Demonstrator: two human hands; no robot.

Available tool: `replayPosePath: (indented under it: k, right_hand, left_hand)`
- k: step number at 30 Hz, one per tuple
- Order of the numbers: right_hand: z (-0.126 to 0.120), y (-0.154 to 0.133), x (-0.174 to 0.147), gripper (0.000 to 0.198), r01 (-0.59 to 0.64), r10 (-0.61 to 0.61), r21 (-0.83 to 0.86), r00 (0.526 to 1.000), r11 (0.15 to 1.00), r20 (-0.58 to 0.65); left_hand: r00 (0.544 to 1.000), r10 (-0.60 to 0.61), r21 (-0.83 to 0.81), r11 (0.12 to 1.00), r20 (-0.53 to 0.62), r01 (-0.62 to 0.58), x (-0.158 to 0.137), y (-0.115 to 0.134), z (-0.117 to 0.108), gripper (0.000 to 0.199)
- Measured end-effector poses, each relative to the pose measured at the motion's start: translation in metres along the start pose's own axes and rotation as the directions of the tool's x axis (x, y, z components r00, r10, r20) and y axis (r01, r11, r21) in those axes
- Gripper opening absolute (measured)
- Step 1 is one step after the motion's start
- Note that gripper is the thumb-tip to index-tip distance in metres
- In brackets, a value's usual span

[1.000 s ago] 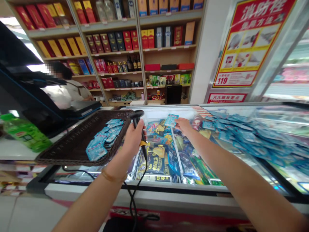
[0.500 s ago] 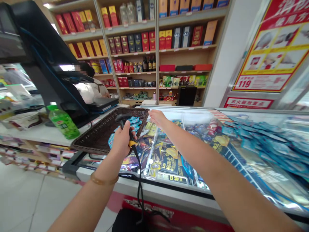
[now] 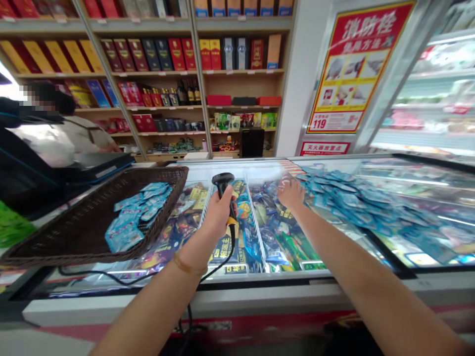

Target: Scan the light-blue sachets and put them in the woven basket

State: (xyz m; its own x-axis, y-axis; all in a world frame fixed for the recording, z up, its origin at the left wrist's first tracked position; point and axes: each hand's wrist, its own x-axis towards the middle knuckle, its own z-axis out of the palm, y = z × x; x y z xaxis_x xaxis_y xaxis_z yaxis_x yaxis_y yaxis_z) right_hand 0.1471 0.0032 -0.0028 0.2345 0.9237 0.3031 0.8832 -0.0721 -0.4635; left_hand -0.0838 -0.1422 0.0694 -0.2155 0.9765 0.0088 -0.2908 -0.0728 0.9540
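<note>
My left hand (image 3: 218,210) is wrapped round the handle of a black and yellow barcode scanner (image 3: 223,182), held upright over the glass-topped freezer. Its black cord (image 3: 232,242) hangs from the handle. My right hand (image 3: 291,193) reaches over the freezer glass with its fingers apart, slightly blurred, and no object shows in it. It is at the left end of a spread pile of blue packets (image 3: 356,198) on the glass. More blue packets (image 3: 129,217) lie in the brown wicker basket (image 3: 63,207) at the left.
Wrapped ice creams (image 3: 285,237) fill the freezer's wire compartments under the glass. A co-worker (image 3: 79,128) stands behind the counter at the far left. A green bottle (image 3: 13,227) is at the left edge. Shelves of boxes (image 3: 156,54) line the back wall.
My right hand has left the basket's edge and moved right to the blue packets. The view has turned right. My left hand has carried the scanner right, away from over the basket.
</note>
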Motion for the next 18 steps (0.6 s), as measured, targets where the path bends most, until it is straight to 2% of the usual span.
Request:
replayPosePath:
  k: [2, 5, 11, 14, 16, 18]
  right_hand:
    - [-0.003, 0.015, -0.002, 0.058, -0.074, 0.078, -0.086, 0.996, 0.994, 0.042]
    - [-0.004, 0.018, -0.006, 0.06, -0.073, 0.089, -0.14, 0.99, 0.987, 0.11]
    - [-0.006, 0.0, -0.014, 0.051, 0.045, -0.024, -0.178, 0.993, 0.983, 0.119]
    - [-0.008, -0.01, -0.021, 0.045, 0.141, -0.114, -0.191, 0.982, 0.971, 0.149]
    - [-0.009, -0.015, -0.023, 0.04, 0.223, -0.201, -0.131, 0.966, 0.966, 0.16]
    - [-0.009, -0.017, -0.023, 0.039, 0.27, -0.265, -0.031, 0.957, 0.962, 0.119]
  left_hand:
    - [0.999, -0.004, 0.005, 1.0, 0.04, 0.004, 0.003, -0.01, 0.017, 0.045]
    - [0.997, 0.001, 0.052, 0.999, 0.083, -0.006, 0.004, -0.024, 0.028, 0.045]
    - [0.983, -0.088, 0.195, 0.979, 0.163, 0.056, -0.002, -0.039, 0.02, 0.044]
    - [0.975, -0.134, 0.244, 0.966, 0.177, 0.088, -0.006, -0.041, 0.018, 0.043]
    - [0.975, -0.135, 0.247, 0.965, 0.178, 0.089, -0.008, -0.042, 0.019, 0.044]
    - [0.974, -0.136, 0.237, 0.967, 0.18, 0.091, -0.009, -0.042, 0.02, 0.045]
